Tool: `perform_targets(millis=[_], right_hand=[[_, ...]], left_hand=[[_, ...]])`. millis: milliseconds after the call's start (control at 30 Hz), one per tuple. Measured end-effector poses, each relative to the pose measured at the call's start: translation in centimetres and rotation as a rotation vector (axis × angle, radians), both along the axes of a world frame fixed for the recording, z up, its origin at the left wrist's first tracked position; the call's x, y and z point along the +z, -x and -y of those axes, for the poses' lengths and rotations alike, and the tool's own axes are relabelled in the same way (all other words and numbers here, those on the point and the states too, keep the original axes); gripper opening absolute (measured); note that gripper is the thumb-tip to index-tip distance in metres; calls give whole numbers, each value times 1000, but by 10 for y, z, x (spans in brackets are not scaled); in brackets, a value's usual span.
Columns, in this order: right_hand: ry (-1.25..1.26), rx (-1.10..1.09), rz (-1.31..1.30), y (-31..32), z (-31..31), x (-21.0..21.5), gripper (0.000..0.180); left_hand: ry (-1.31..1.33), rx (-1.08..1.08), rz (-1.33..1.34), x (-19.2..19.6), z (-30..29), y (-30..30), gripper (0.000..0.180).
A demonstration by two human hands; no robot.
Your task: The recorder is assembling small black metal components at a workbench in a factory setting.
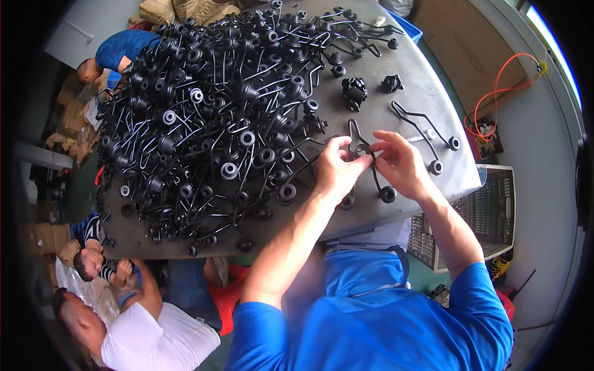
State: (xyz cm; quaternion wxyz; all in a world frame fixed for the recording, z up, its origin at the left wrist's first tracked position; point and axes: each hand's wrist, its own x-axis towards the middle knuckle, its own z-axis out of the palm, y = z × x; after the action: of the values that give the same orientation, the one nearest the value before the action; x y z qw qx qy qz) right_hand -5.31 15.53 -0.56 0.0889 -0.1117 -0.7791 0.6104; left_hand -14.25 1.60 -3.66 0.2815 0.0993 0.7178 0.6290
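Above the right part of the grey table, my left hand (337, 167) and my right hand (401, 164) meet with thumbs and fingertips pinched. Between them is a small ring-shaped part (363, 150), partly covered by the fingers; its kind is unclear. Directly under the hands lies a bent black metal rod (353, 127) with a rubber bushing (388, 194) at its near end. Another bent rod with two bushings (435, 167) rests to the right of my right hand. Two black bundles of small parts (354, 93) (391, 83) sit beyond the hands.
A large heap of black bent rods with bushings (210, 117) covers the table's left and middle. A grey plastic crate (500, 213) stands beyond the table (455, 176) at right. An orange hose (495, 93) hangs by the wall. Other people (148, 328) are at the left.
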Motion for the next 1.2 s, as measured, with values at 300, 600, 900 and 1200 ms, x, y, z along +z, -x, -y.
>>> perform_targets(millis=[300,600,900,1200], right_hand=[[-452,8,-58,7,-18,-2,34],[-666,152,108,-3,-17,-11,27],[2,-87,-83,3,-17,-46,23],[42,-89,-165,-24,-25,-83,27]], left_hand=[[-242,95,312,2,9,3,59],[-176,4,292,-18,-20,-1,60],[-287,35,356,-6,-7,1,78],[-100,29,173,-7,-18,-2,88]])
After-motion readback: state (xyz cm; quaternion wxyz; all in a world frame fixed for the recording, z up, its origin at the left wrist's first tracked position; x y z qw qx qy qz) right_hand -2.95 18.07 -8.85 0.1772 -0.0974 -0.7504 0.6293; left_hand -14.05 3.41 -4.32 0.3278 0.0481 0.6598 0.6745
